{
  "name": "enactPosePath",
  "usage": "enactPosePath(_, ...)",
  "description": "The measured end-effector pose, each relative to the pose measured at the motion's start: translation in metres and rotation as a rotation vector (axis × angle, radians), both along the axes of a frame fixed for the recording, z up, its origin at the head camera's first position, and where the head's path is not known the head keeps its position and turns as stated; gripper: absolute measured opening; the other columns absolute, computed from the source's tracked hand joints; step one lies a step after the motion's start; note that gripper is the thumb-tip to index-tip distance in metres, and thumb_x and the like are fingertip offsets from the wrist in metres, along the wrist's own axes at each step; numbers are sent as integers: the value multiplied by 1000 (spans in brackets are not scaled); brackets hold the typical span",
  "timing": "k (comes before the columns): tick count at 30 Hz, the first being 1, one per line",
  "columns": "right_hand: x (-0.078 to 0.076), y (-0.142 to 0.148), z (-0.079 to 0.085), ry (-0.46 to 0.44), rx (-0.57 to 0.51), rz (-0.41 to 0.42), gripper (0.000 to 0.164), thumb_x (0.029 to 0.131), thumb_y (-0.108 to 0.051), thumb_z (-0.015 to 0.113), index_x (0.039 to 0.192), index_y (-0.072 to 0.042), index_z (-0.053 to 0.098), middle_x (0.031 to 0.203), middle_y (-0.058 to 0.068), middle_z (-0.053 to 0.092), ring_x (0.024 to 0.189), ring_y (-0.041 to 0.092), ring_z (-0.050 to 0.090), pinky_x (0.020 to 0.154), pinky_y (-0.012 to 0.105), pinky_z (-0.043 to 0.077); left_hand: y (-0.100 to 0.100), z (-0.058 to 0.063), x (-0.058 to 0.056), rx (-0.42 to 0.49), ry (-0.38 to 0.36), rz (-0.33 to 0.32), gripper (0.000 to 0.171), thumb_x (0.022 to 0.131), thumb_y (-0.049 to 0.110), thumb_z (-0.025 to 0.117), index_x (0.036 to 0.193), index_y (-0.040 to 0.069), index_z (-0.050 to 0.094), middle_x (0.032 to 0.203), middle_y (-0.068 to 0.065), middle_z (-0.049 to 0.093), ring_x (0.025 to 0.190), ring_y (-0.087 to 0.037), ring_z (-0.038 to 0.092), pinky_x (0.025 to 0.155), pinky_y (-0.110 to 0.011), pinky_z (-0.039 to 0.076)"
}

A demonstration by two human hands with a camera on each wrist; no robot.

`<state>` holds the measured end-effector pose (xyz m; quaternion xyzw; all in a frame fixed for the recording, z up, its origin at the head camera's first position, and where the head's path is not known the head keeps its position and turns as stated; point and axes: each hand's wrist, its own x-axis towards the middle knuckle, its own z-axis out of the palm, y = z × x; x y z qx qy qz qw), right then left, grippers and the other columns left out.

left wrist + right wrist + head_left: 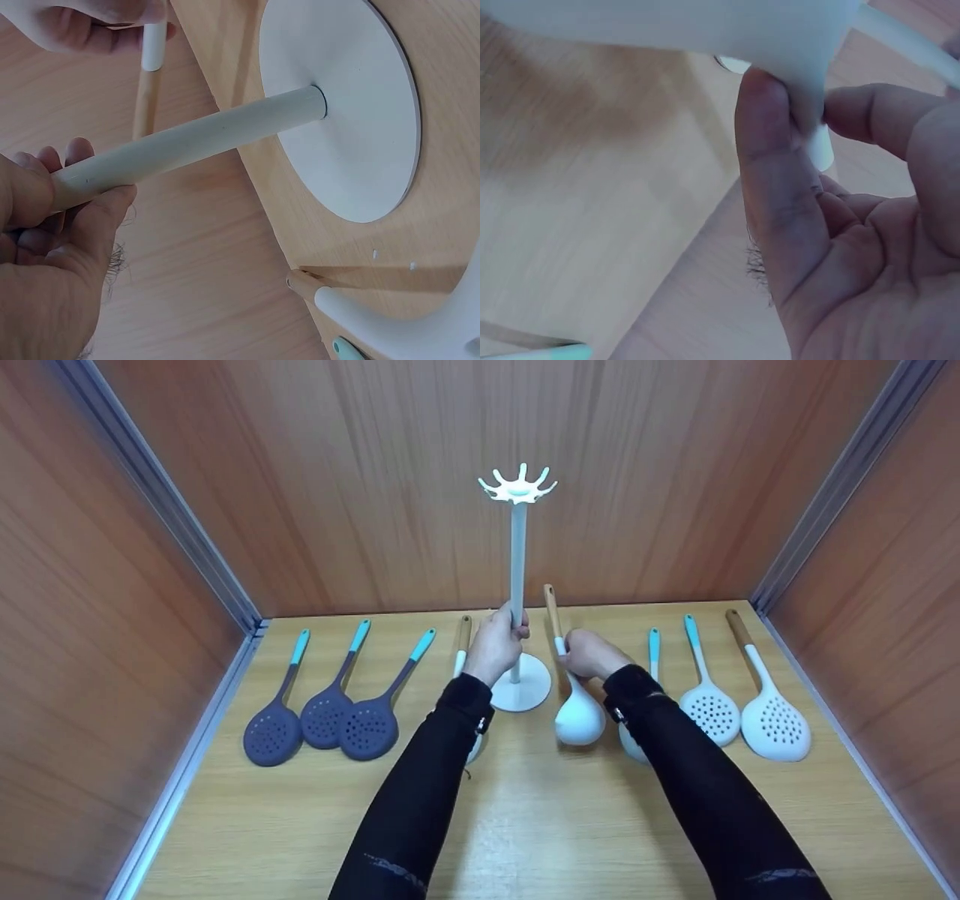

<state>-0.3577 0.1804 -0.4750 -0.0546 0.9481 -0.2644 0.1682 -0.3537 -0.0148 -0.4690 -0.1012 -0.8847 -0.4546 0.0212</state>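
Observation:
In the head view my left hand (496,645) grips the pole of a white utensil stand (518,555) with a round base and a crown of hooks. The left wrist view shows thumb and fingers wrapped round that pole (195,148). Just right of the stand, my right hand (595,654) pinches the white handle of a ladle (579,718) with a wooden grip end, its bowl toward me. In the right wrist view the thumb and forefinger (769,142) close on the ladle's neck, and its bowl (667,26) fills the top.
Left lie several dark slotted skimmers (272,733) with turquoise handle ends. A wooden-ended white utensil (462,645) is partly hidden by my left arm. At right are white skimmers (776,726) and a turquoise-handled utensil (655,649) partly behind my right arm. Wooden panels (375,487) enclose the table.

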Motion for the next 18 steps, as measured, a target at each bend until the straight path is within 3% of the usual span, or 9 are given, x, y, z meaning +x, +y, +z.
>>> enactPosePath(7,-1,7,11,13,-46,-57,28,106,-18,58,127,0,56,105,14,66,82,19,67,75,34,63,-1,-1,1,6,1,4,22,101,-5,55,107,16,56,97,2,66,95,-17,65,90,-39,58)
enactPosePath(13,2,12,21,91,-44,-55,32,106,-19,57,133,-2,54,108,15,66,81,19,64,63,24,54,0,0,-1,-19,22,1,21,101,-4,55,107,16,56,95,3,63,93,-18,63,88,-40,57)
enactPosePath(18,5,13,28,132,-29,-63,36,107,-21,55,139,-6,51,111,13,68,87,22,64,68,28,52,0,-1,-1,-18,7,7,22,101,-5,55,106,17,55,95,3,64,95,-18,64,92,-41,57)
